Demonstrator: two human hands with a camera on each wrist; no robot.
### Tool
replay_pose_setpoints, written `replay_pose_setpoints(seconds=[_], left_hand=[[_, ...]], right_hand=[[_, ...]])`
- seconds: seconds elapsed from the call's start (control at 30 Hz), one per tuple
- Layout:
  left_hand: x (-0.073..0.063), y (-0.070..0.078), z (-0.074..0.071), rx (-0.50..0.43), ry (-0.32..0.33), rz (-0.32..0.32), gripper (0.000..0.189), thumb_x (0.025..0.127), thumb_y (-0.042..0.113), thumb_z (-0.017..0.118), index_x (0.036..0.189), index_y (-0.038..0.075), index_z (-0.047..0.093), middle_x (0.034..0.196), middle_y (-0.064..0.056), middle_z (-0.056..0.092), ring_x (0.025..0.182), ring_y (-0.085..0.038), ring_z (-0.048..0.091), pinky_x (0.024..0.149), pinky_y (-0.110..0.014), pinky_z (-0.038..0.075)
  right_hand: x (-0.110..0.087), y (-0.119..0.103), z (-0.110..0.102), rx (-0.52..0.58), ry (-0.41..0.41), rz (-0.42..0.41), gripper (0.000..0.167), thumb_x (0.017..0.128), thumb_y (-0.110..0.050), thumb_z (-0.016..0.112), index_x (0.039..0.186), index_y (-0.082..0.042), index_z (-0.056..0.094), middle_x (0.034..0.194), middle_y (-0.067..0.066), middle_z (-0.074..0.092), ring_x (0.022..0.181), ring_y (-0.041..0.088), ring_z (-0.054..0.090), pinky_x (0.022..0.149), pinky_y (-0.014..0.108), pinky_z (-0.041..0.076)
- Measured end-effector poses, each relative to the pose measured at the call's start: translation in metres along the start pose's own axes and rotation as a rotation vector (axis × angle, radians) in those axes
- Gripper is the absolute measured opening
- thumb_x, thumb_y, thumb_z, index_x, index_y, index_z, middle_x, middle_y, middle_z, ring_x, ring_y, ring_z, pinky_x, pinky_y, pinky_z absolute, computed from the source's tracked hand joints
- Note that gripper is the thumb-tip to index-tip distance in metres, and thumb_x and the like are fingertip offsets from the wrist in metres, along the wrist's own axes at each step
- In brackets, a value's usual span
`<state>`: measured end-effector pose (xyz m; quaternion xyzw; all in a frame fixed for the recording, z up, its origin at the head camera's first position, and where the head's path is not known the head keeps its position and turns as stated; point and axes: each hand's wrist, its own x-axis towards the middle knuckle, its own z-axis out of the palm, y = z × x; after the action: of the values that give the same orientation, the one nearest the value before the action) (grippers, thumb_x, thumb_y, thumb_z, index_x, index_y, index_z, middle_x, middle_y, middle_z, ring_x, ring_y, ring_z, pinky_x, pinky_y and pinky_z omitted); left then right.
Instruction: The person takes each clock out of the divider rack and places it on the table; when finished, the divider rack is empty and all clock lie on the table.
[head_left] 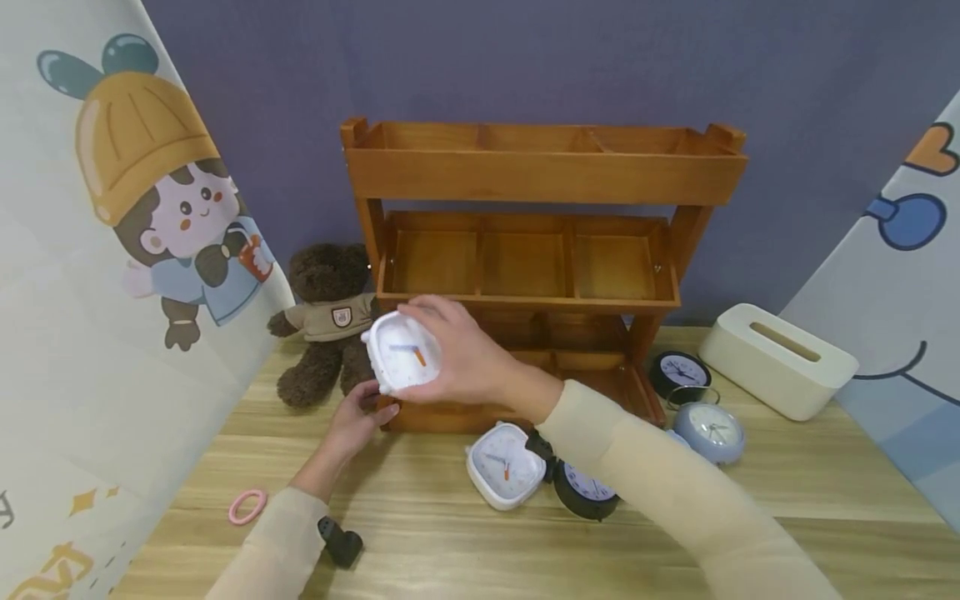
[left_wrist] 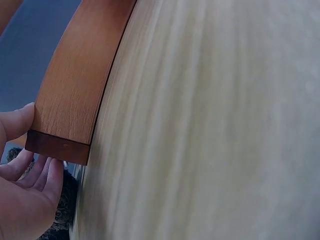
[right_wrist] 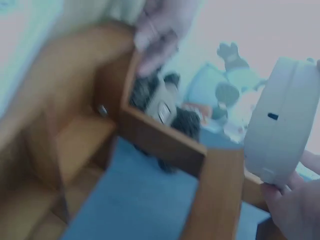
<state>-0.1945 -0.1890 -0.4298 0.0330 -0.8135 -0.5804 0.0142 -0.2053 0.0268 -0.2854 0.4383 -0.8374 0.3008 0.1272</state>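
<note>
My right hand (head_left: 468, 354) grips a white alarm clock (head_left: 395, 354) in front of the shelf's left side, its dial turned up toward the head camera. The clock's pale side (right_wrist: 280, 120) shows in the right wrist view, with fingers curled round its edge. Low at the left, my left hand (left_wrist: 27, 200) pinches the front corner of the wooden shelf's (left_wrist: 80, 85) bottom tray, thumb on one face and fingers on the other. A second white alarm clock (head_left: 506, 467) lies face up on the table, beside a black round clock (head_left: 585, 490) partly hidden by the right sleeve.
The three-tier wooden rack (head_left: 540, 177) has divided compartments. A brown teddy bear (head_left: 330, 312) sits left of it. To the right are another black clock (head_left: 680, 373), a blue alarm clock (head_left: 708, 429) and a cream tissue box (head_left: 776, 358). A pink ring (head_left: 247, 507) lies front left.
</note>
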Motion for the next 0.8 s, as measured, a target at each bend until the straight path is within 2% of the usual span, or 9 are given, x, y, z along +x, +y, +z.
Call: replay_pose_setpoints(seconds=[0.13, 0.27, 0.37, 0.57, 0.8], left_hand=[[-0.002, 0.001, -0.001, 0.023, 0.023, 0.061, 0.048, 0.089, -0.006, 0.057, 0.134, -0.014, 0.043, 0.124, -0.035, 0.054, 0.115, -0.042, 0.052, 0.091, -0.039, 0.044], [-0.003, 0.001, -0.002, -0.031, -0.001, 0.089, 0.049, 0.089, -0.006, 0.056, 0.135, -0.014, 0.042, 0.129, -0.034, 0.050, 0.120, -0.040, 0.049, 0.095, -0.033, 0.041], [-0.003, 0.000, -0.002, -0.071, -0.028, 0.065, 0.051, 0.089, -0.005, 0.060, 0.136, -0.012, 0.042, 0.131, -0.034, 0.049, 0.122, -0.042, 0.048, 0.092, -0.031, 0.043], [-0.002, 0.000, -0.003, 0.004, -0.020, 0.016, 0.053, 0.091, 0.003, 0.067, 0.138, -0.007, 0.043, 0.131, -0.032, 0.049, 0.122, -0.043, 0.047, 0.093, -0.043, 0.043], [-0.001, -0.001, -0.002, 0.011, -0.016, 0.016, 0.054, 0.092, 0.004, 0.067, 0.139, -0.006, 0.043, 0.133, -0.030, 0.049, 0.123, -0.040, 0.046, 0.093, -0.042, 0.043]], right_hand=[[-0.022, -0.003, 0.018, 0.016, -0.118, -0.024, 0.095, 0.064, -0.042, 0.089, 0.142, -0.006, 0.049, 0.142, 0.009, 0.042, 0.128, 0.026, 0.038, 0.104, 0.039, 0.034], [-0.038, -0.004, 0.036, 0.002, -0.221, -0.040, 0.095, 0.065, -0.043, 0.088, 0.142, -0.005, 0.049, 0.140, 0.009, 0.044, 0.126, 0.026, 0.041, 0.104, 0.037, 0.034], [-0.049, -0.003, 0.049, -0.020, -0.280, -0.046, 0.096, 0.066, -0.046, 0.087, 0.143, -0.006, 0.048, 0.139, 0.008, 0.045, 0.126, 0.025, 0.041, 0.105, 0.035, 0.033], [-0.065, -0.003, 0.070, -0.073, -0.412, -0.052, 0.096, 0.068, -0.053, 0.083, 0.145, -0.010, 0.046, 0.140, 0.004, 0.045, 0.129, 0.019, 0.040, 0.105, 0.031, 0.032], [-0.075, 0.001, 0.085, -0.126, -0.486, -0.071, 0.090, 0.069, -0.056, 0.082, 0.141, -0.012, 0.050, 0.139, 0.004, 0.047, 0.126, 0.016, 0.043, 0.102, 0.027, 0.035]])
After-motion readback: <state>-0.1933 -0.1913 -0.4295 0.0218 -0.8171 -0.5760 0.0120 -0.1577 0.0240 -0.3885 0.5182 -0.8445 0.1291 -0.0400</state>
